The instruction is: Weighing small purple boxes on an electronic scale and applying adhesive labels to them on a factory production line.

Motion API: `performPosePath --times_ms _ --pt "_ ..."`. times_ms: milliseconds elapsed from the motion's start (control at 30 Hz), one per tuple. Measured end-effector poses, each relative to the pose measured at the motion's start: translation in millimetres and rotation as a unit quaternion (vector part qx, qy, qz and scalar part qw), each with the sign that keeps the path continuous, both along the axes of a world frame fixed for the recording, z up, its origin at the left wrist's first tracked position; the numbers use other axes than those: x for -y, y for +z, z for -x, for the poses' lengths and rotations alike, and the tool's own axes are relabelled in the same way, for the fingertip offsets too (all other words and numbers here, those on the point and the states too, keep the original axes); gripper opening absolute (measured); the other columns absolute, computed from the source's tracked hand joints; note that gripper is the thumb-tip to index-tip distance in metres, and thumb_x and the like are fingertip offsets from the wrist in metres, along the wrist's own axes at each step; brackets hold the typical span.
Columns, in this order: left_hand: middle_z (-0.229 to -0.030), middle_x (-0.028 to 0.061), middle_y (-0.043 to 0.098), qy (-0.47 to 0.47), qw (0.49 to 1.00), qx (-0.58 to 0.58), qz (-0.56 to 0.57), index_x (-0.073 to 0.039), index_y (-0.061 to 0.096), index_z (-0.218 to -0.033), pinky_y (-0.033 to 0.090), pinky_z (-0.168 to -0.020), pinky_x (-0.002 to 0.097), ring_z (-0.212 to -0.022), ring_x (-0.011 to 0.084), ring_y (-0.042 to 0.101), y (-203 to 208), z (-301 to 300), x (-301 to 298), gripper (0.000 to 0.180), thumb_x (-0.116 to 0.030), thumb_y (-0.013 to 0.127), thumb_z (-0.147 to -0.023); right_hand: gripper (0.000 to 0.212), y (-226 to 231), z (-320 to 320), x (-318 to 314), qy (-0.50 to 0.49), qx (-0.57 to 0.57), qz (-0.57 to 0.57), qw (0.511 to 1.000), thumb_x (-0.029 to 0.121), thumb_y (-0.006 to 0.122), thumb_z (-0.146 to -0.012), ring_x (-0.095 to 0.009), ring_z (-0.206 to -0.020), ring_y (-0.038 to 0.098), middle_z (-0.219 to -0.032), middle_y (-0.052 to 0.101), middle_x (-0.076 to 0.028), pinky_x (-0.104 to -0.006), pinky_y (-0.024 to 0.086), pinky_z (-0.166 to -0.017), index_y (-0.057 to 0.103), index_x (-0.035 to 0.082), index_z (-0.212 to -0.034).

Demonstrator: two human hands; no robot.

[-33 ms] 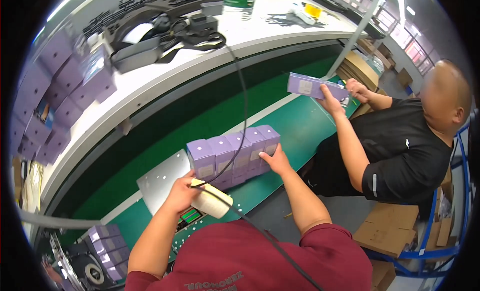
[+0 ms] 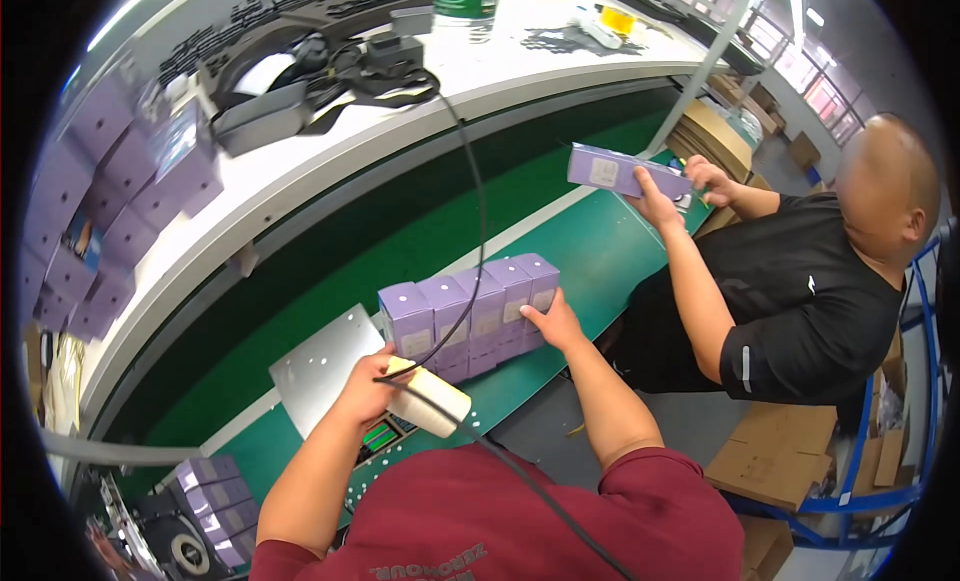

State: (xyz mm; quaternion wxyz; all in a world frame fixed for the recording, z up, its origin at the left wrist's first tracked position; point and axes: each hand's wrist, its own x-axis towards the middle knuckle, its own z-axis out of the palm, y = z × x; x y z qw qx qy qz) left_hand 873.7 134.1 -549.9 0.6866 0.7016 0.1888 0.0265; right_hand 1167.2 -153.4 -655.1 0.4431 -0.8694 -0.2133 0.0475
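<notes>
over a green worktop (image 2: 590, 239), left grip (image 2: 365, 389) clasps a cream object (image 2: 432, 403); right grip (image 2: 558, 323), spread, holds purple boxes (image 2: 488, 309).

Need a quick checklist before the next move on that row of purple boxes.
1. Right hand at the row's right end: ok, thumb against the rightmost box.
2. Left hand gripping the row: cannot tell; it is at the left end, finger contact unclear.
3. Row of purple boxes upright, side by side: ok.
4. Black cable out of the way: not ok, crosses in front of the boxes in this view.
5. Pale yellow object held by the left hand: cannot tell.
6. Co-worker's hands away from the row: ok.
</notes>
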Motion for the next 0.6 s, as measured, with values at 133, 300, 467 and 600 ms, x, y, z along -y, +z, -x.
performPosePath --times_ms 133,300,467,600 --pt "-0.12 0.02 0.072 -0.008 0.978 -0.13 0.161 0.003 0.075 -0.106 0.054 -0.1 0.0437 -0.114 0.0326 0.07 -56 -55 30 0.018 -0.013 0.07 -0.099 0.103 24 -34 27 -0.015 -0.109 0.191 0.975 0.064 0.076 -0.087 -0.042 -0.126 0.065 -0.136 0.066 -0.029 -0.0467 0.053 -0.106 0.036 -0.004 -0.153" --pt "-0.119 0.016 0.071 0.042 0.941 -0.187 0.28 0.003 0.065 -0.122 0.057 -0.094 0.0418 -0.11 0.0286 0.071 -111 -98 58 0.023 -0.01 0.062 -0.104 0.104 13 -72 21 0.02 -0.094 0.33 0.939 0.069 0.067 -0.092 -0.043 -0.126 0.065 -0.137 0.065 -0.03 -0.047 0.052 -0.107 0.032 -0.003 -0.158" --pt "-0.119 0.0162 0.072 0.065 0.92 -0.212 0.324 0.004 0.063 -0.123 0.056 -0.099 0.0399 -0.111 0.0287 0.071 -121 -123 65 0.022 -0.009 0.06 -0.105 0.094 -33 -91 5 0.008 -0.004 0.303 0.953 0.06 0.067 -0.095 -0.044 -0.136 0.056 -0.149 0.055 -0.029 -0.05 0.046 -0.113 0.037 -0.002 -0.158" --pt "-0.12 0.0163 0.071 0.071 0.91 -0.167 0.372 0.004 0.063 -0.121 0.054 -0.103 0.0391 -0.113 0.0282 0.07 -122 -117 70 0.02 -0.007 0.06 -0.104 0.087 -40 -63 -18 0.001 0.117 0.251 0.961 0.052 0.07 -0.095 -0.046 -0.145 0.046 -0.158 0.045 -0.03 -0.0531 0.04 -0.118 0.041 -0.001 -0.157"
